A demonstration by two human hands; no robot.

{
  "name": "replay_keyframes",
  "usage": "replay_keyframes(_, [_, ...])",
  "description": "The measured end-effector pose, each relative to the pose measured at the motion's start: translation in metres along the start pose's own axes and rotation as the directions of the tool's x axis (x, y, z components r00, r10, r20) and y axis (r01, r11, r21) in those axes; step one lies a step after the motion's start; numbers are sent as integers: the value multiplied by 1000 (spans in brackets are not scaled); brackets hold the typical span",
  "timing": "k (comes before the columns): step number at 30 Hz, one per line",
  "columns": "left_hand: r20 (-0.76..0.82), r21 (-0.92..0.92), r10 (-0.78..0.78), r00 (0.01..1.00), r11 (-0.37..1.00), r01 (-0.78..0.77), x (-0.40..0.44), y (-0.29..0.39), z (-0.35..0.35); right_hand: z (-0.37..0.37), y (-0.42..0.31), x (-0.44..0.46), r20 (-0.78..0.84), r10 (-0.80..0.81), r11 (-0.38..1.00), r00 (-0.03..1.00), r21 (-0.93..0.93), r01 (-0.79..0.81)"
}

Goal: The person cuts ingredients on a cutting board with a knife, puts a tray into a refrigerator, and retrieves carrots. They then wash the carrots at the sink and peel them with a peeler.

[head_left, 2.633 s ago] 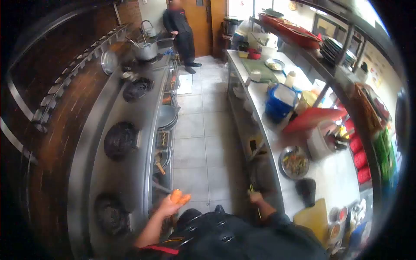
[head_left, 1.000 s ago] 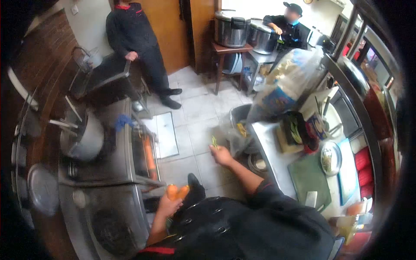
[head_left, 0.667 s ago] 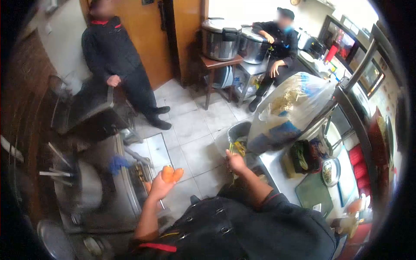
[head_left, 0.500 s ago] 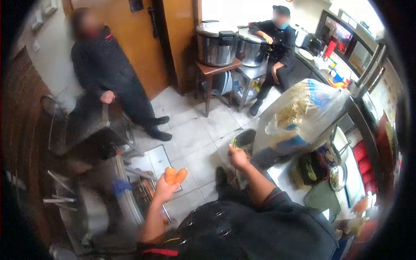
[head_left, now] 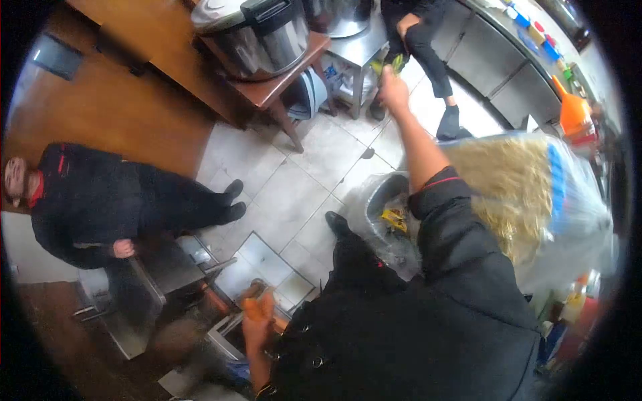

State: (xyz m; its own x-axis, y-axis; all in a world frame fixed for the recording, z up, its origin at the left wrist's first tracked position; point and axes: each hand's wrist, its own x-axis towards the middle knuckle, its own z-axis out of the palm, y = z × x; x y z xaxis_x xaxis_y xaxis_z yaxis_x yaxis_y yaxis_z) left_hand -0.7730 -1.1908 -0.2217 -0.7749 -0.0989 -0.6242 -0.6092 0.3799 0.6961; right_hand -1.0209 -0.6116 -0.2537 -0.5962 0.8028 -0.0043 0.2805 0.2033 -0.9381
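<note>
My left hand (head_left: 257,321), low and left of centre, is closed around orange carrots (head_left: 259,304), blurred by motion, above the floor. With my arm stretched forward, my right hand (head_left: 394,92) grips a small bunch of something green (head_left: 394,65), whose ends stick out past the fingers. Beyond that hand are the legs of a seated person (head_left: 428,57). Below my right forearm stands a lined bin (head_left: 374,217) with yellow scraps inside.
A large steel pot (head_left: 257,43) sits on a brown wooden table (head_left: 267,90). Another person (head_left: 127,200) stands at the left by a metal surface (head_left: 167,267). A big clear bag of straw-coloured stuff (head_left: 501,187) is at the right.
The view has turned and moved forward toward the pots and bin. My right hand has reached farther out with the green bunch. My left hand still holds the carrots, lower in view.
</note>
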Motion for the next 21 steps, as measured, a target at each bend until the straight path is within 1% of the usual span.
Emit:
replay_keyframes(2, [-20, 247, 154, 988, 958, -144, 10, 45, -7, -20, 14, 68, -213, -118, 982, 970, -171, 82])
replay_keyframes(3, [24, 319, 26, 999, 947, -33, 15, 83, -1, -40, 11, 83, -257, -132, 964, 957, -258, 63])
replay_keyframes(4, [43, 325, 14, 999, 945, -27, 32, 78, -5, -61, 4, 95, -302, -148, 939, 942, -341, 38])
replay_keyframes(5, [75, 367, 166, 983, 912, -182, 52, 61, -20, -78, 9, 107, -375, -153, 916, 915, -400, -11])
replay_keyframes(6, [113, 400, 314, 943, 854, -332, 62, 69, -19, -94, 10, 116, -443, -165, 889, 881, -453, -62])
replay_keyframes(7, [122, 730, 521, 845, 530, -432, 75, 77, -16, -107, 14, 123, -494, -91, 904, 865, -405, -136])
replay_keyframes(8, [137, 727, 512, 848, 529, -437, 79, 97, -12, -120, 15, 124, -542, -19, 914, 840, -349, -205])
replay_keyframes(9, [15, 547, 212, 977, 816, -185, 82, 115, -10, -138, 24, 128, -528, -38, 862, 848, -447, -240])
replay_keyframes(10, [-20, 309, -136, 991, 942, 135, 87, 126, -8, -153, 42, 135, -529, -30, 845, 848, -466, -261])
replay_keyframes(11, [-6, 320, -134, 991, 938, 129, 105, 114, -14, -163, 46, 132, -555, -12, 823, 832, -477, -307])
replay_keyframes(12, [-12, 525, 32, 999, 851, -21, 132, 86, -27, -174, 50, 126, -582, 4, 801, 813, -485, -352])
replay_keyframes(13, [19, 699, 198, 980, 698, -155, 151, 75, -33, -184, 55, 122, -596, 9, 796, 803, -482, -366])
replay_keyframes(14, [34, 705, 200, 979, 690, -166, 155, 85, -28, -193, 60, 119, -627, 33, 780, 778, -471, -412])
replay_keyframes(15, [6, 710, 223, 975, 686, -161, 156, 94, -26, -200, 66, 116, -655, 58, 763, 754, -458, -457])
replay_keyframes(16, [-26, 715, 243, 970, 682, -152, 153, 103, -24, -206, 72, 114, -659, 66, 757, 749, -456, -468])
replay_keyframes(17, [-20, 724, 237, 971, 673, -149, 140, 131, -12, -209, 77, 110, -678, 66, 754, 732, -447, -481])
replay_keyframes(18, [-103, 507, 77, 992, 862, -15, 122, 171, 10, -212, 80, 107, -693, 63, 750, 718, -442, -492])
replay_keyframes(19, [-142, 241, -100, 985, 961, 133, 113, 193, 22, -208, 74, 102, -753, 124, 706, 646, -391, -591])
replay_keyframes(20, [-144, 243, -105, 984, 960, 138, 115, 194, 21, -236, 115, 113, -529, 159, 466, 833, -704, -536])
replay_keyframes(21, [-92, 205, -101, 991, 972, 118, 117, 195, 18, -266, 162, 127, -231, 182, 143, 956, -956, -258])
